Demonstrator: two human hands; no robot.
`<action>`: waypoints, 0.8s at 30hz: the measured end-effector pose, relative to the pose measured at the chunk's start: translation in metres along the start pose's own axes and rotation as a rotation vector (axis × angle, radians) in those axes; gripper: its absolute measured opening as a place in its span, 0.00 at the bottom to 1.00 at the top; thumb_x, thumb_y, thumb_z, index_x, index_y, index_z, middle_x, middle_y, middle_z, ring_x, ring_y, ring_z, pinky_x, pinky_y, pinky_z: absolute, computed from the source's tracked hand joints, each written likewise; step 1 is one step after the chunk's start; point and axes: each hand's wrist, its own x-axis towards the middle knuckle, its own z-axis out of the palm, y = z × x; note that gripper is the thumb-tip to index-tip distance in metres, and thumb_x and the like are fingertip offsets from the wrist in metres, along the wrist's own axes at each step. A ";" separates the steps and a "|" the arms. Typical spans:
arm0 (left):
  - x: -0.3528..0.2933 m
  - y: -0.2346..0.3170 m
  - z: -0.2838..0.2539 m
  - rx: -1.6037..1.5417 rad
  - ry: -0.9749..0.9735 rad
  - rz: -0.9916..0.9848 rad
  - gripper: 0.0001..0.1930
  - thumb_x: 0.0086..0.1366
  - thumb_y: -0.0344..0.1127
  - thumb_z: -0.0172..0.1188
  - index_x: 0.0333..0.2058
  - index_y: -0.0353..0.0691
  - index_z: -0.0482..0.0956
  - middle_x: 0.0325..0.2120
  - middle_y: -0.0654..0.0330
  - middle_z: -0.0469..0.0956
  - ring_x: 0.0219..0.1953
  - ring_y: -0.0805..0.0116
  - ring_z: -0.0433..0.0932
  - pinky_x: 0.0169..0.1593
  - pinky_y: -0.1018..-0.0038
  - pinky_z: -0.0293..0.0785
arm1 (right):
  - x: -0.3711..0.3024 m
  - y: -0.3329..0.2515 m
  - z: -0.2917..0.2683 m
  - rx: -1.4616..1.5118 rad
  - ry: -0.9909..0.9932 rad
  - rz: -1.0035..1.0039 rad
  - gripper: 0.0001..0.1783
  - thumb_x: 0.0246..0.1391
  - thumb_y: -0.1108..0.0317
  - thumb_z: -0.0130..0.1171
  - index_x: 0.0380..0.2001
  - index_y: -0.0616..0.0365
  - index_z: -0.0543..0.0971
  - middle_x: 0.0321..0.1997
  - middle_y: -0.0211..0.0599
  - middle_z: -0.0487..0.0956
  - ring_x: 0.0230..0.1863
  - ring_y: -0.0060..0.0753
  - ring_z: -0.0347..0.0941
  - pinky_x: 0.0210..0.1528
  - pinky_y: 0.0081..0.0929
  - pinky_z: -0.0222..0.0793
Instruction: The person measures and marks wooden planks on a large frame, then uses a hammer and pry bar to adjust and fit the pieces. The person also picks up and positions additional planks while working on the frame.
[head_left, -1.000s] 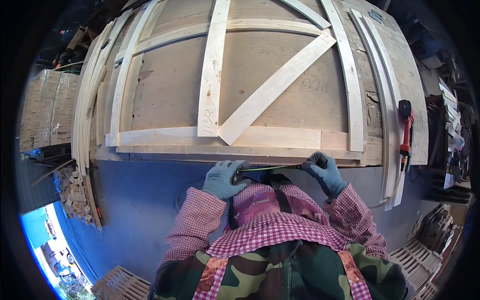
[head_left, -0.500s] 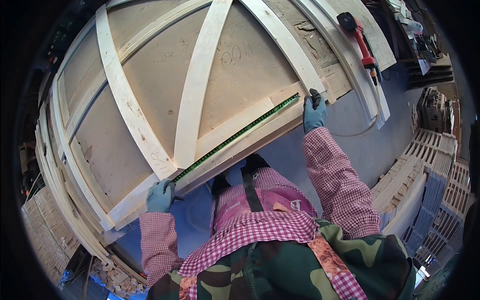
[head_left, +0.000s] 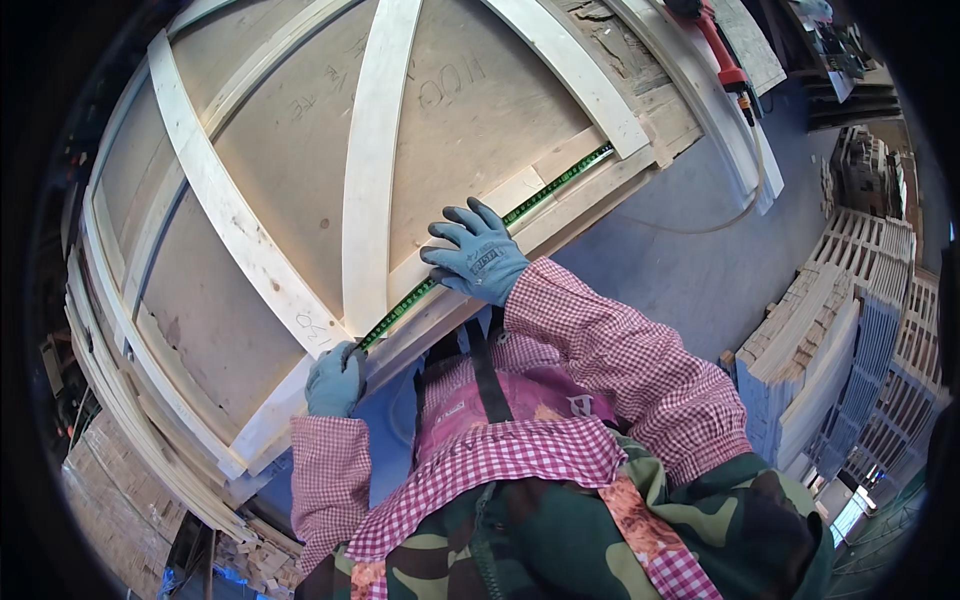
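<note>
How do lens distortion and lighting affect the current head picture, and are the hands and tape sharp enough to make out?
In the head view, fisheye curvature bows the long wooden slat and the corners go black; in the head view, a small patch glares at lower right; in the head view, left hand, right hand and green tape show clearly.

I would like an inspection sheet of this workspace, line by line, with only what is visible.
Surface: wooden panel, with dark handwritten marks.
Job's things: pale slats lie across the panel; green tape is stretched along its near edge.
Clutter: red tool at upper right.
Hands: left hand, gloved, at the tape's lower-left end, grip partly hidden; right hand, gloved, over the tape, fingers spread.
Cables: pale hose curving from the red tool.
Surroundings: wood stacks at right.
</note>
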 end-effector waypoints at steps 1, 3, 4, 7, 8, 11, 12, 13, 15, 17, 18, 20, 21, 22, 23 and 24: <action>0.000 -0.001 0.001 0.013 0.000 -0.005 0.16 0.62 0.47 0.50 0.46 0.53 0.78 0.43 0.50 0.76 0.47 0.50 0.74 0.51 0.60 0.69 | 0.001 0.001 0.002 -0.013 -0.068 0.009 0.15 0.52 0.51 0.59 0.43 0.36 0.78 0.57 0.31 0.69 0.66 0.42 0.55 0.72 0.52 0.37; 0.001 0.003 0.004 0.034 0.001 -0.020 0.17 0.62 0.47 0.50 0.47 0.54 0.78 0.44 0.50 0.76 0.48 0.50 0.74 0.52 0.60 0.69 | 0.000 0.004 0.002 -0.041 -0.204 0.020 0.11 0.53 0.51 0.58 0.39 0.36 0.80 0.58 0.30 0.69 0.67 0.42 0.54 0.72 0.52 0.35; -0.001 0.006 0.004 0.017 0.000 -0.022 0.17 0.62 0.47 0.51 0.47 0.54 0.78 0.44 0.51 0.76 0.48 0.51 0.74 0.52 0.60 0.69 | 0.003 0.002 0.002 -0.055 -0.233 0.066 0.09 0.53 0.52 0.58 0.36 0.35 0.81 0.57 0.28 0.70 0.68 0.40 0.53 0.73 0.51 0.33; -0.013 0.014 -0.002 -0.066 -0.002 -0.032 0.17 0.62 0.49 0.51 0.48 0.54 0.77 0.44 0.51 0.76 0.48 0.51 0.75 0.52 0.60 0.70 | 0.010 0.003 0.005 -0.060 -0.295 0.076 0.10 0.51 0.51 0.59 0.36 0.34 0.81 0.57 0.24 0.71 0.67 0.36 0.54 0.73 0.49 0.33; -0.015 0.011 -0.001 -0.112 0.000 -0.028 0.18 0.62 0.49 0.51 0.48 0.54 0.77 0.44 0.52 0.77 0.48 0.51 0.75 0.52 0.60 0.70 | 0.013 0.003 0.002 -0.092 -0.329 0.100 0.10 0.51 0.50 0.59 0.36 0.35 0.82 0.56 0.23 0.71 0.67 0.36 0.55 0.73 0.48 0.34; -0.024 -0.021 -0.005 -0.025 0.006 -0.003 0.20 0.61 0.51 0.53 0.50 0.53 0.75 0.42 0.52 0.77 0.49 0.52 0.73 0.53 0.60 0.68 | 0.007 0.012 0.015 -0.148 -0.241 0.099 0.09 0.49 0.50 0.61 0.34 0.35 0.81 0.56 0.22 0.71 0.66 0.36 0.56 0.71 0.49 0.36; -0.028 -0.039 -0.004 -0.031 0.045 -0.012 0.20 0.61 0.52 0.53 0.49 0.53 0.75 0.42 0.52 0.77 0.49 0.52 0.73 0.53 0.61 0.68 | 0.007 0.013 0.015 -0.156 -0.234 0.077 0.09 0.50 0.50 0.61 0.33 0.35 0.81 0.56 0.22 0.71 0.65 0.37 0.56 0.71 0.50 0.37; -0.033 -0.057 -0.004 -0.030 0.056 -0.034 0.19 0.62 0.51 0.52 0.49 0.53 0.75 0.43 0.53 0.76 0.49 0.52 0.72 0.53 0.60 0.67 | 0.006 0.015 0.016 -0.169 -0.227 0.072 0.09 0.50 0.50 0.61 0.33 0.34 0.81 0.55 0.22 0.72 0.65 0.36 0.57 0.71 0.49 0.38; -0.038 -0.095 -0.006 0.013 0.080 -0.044 0.19 0.63 0.50 0.50 0.49 0.53 0.75 0.42 0.54 0.76 0.48 0.52 0.72 0.54 0.61 0.67 | 0.007 0.015 0.018 -0.180 -0.207 0.064 0.11 0.50 0.48 0.61 0.34 0.36 0.82 0.54 0.22 0.73 0.64 0.37 0.58 0.69 0.48 0.41; -0.042 -0.123 -0.007 0.093 0.118 -0.050 0.18 0.64 0.50 0.49 0.49 0.55 0.76 0.41 0.55 0.76 0.47 0.53 0.72 0.53 0.61 0.67 | 0.009 0.019 0.022 -0.212 -0.223 0.061 0.13 0.50 0.48 0.61 0.35 0.38 0.82 0.54 0.23 0.73 0.63 0.38 0.59 0.68 0.47 0.43; -0.038 -0.132 -0.004 0.126 0.129 -0.069 0.18 0.65 0.51 0.48 0.49 0.54 0.76 0.42 0.55 0.76 0.47 0.53 0.72 0.53 0.61 0.67 | 0.011 0.020 0.020 -0.220 -0.233 0.067 0.13 0.50 0.48 0.61 0.36 0.39 0.82 0.54 0.23 0.73 0.63 0.37 0.60 0.68 0.46 0.43; -0.035 -0.146 0.002 0.172 0.130 -0.077 0.18 0.65 0.53 0.46 0.49 0.56 0.76 0.42 0.55 0.75 0.48 0.56 0.72 0.52 0.61 0.68 | 0.013 0.017 0.020 -0.231 -0.256 0.078 0.14 0.51 0.47 0.60 0.36 0.39 0.82 0.54 0.23 0.73 0.63 0.37 0.60 0.68 0.44 0.44; -0.032 -0.149 0.004 0.143 0.102 -0.074 0.19 0.65 0.53 0.46 0.49 0.55 0.76 0.43 0.55 0.75 0.48 0.56 0.72 0.53 0.61 0.67 | 0.013 0.017 0.020 -0.247 -0.264 0.086 0.14 0.51 0.47 0.60 0.37 0.39 0.82 0.54 0.22 0.73 0.62 0.36 0.60 0.68 0.44 0.44; -0.029 -0.148 0.005 0.129 0.089 -0.071 0.19 0.65 0.53 0.46 0.49 0.54 0.76 0.43 0.55 0.75 0.48 0.56 0.72 0.53 0.61 0.67 | 0.013 0.019 0.020 -0.249 -0.263 0.089 0.14 0.51 0.47 0.60 0.37 0.39 0.82 0.54 0.22 0.73 0.62 0.36 0.60 0.68 0.44 0.44; -0.026 -0.146 0.005 0.115 0.077 -0.068 0.19 0.66 0.53 0.46 0.49 0.54 0.76 0.43 0.55 0.74 0.48 0.56 0.72 0.54 0.61 0.67 | 0.012 0.020 0.021 -0.251 -0.261 0.092 0.14 0.51 0.47 0.60 0.37 0.38 0.82 0.54 0.22 0.73 0.63 0.36 0.60 0.68 0.44 0.44; -0.025 -0.143 0.004 0.104 0.065 -0.062 0.19 0.66 0.53 0.46 0.49 0.54 0.76 0.43 0.55 0.74 0.48 0.56 0.72 0.54 0.61 0.67 | 0.011 0.020 0.020 -0.254 -0.259 0.099 0.14 0.51 0.48 0.60 0.37 0.38 0.82 0.54 0.22 0.73 0.63 0.36 0.60 0.69 0.44 0.44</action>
